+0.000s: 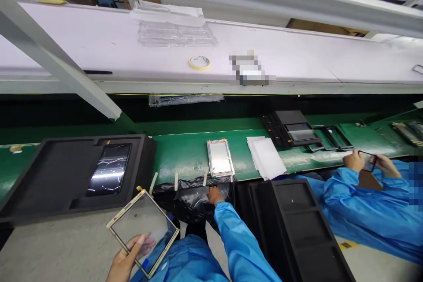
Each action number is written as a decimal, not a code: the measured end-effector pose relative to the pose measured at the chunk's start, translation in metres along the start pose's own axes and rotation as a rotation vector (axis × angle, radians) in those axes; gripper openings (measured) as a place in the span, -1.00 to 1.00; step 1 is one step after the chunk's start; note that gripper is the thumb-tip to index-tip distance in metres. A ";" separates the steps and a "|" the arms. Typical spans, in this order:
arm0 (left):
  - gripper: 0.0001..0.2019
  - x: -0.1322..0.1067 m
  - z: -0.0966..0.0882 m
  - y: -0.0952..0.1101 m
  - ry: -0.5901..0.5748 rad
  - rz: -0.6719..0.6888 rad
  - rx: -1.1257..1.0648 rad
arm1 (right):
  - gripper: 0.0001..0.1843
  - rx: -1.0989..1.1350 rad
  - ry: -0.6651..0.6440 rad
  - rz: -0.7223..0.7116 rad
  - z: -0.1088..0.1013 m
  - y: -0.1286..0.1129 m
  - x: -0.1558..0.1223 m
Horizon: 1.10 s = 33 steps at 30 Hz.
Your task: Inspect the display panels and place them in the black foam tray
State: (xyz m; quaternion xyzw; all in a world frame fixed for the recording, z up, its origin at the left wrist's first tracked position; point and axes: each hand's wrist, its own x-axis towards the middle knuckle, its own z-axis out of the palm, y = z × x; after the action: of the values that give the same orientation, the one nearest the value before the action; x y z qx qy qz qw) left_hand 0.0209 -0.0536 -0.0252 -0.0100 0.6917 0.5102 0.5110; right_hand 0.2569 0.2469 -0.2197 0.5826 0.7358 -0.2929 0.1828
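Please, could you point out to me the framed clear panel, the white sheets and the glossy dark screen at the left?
Framed clear panel [145, 221]: head view, on its see-through face.
White sheets [269, 158]: head view, middle of the top sheet.
Glossy dark screen [109, 169]: head view, middle of its face.

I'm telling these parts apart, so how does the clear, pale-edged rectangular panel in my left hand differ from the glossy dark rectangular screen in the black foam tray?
The clear, pale-edged rectangular panel is see-through; the glossy dark rectangular screen looks opaque and reflects light. The panel is held up in your left hand; the screen lies in the black foam tray. Both are flat and rectangular.
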 end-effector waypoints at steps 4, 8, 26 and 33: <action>-0.34 0.002 0.029 0.011 -0.045 0.048 0.001 | -0.33 -0.008 0.076 0.032 -0.006 0.017 -0.030; -0.36 0.000 0.060 0.025 -0.120 0.100 -0.006 | -0.34 0.058 0.116 0.107 -0.019 0.038 -0.058; -0.38 -0.040 0.173 0.089 -0.584 0.307 -0.053 | -0.48 0.902 0.390 -0.679 -0.195 -0.022 -0.222; -0.47 -0.032 0.166 0.076 -0.572 0.292 -0.025 | -0.45 0.831 0.929 -0.656 -0.443 0.000 -0.167</action>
State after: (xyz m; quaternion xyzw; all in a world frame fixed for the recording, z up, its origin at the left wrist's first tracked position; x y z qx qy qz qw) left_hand 0.1114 0.0856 0.0575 0.2270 0.5078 0.5689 0.6058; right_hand 0.3309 0.4068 0.2195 0.4172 0.7026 -0.3107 -0.4855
